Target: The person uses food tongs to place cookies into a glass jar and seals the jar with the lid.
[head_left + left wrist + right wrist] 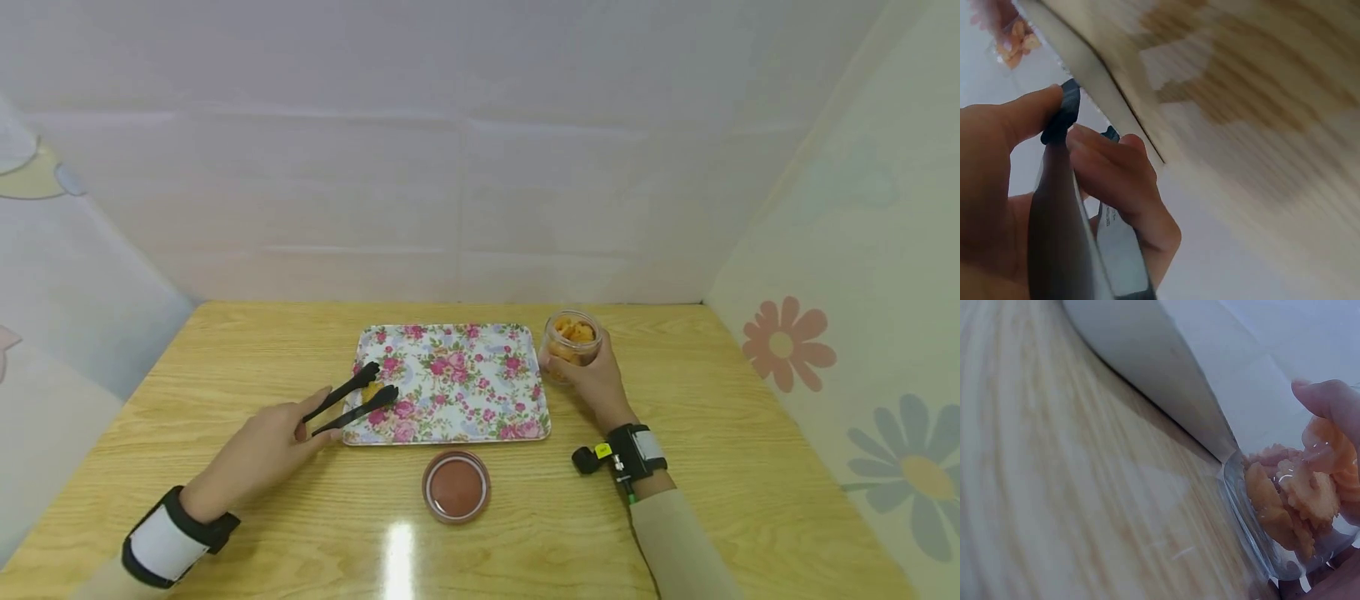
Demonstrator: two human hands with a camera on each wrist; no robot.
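I count one floral tray (450,379), one pair of black tongs (352,398) in my left hand (258,454), and one yellow piece (371,390) between their tips. One open jar (573,337) of orange snacks, too many to count, sits in my right hand (596,383). One brown lid (456,486) lies on one wooden table (750,467).

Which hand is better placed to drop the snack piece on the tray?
Left. The left hand grips the tongs, whose tips pinch a piece over the tray. The right hand holds the jar.
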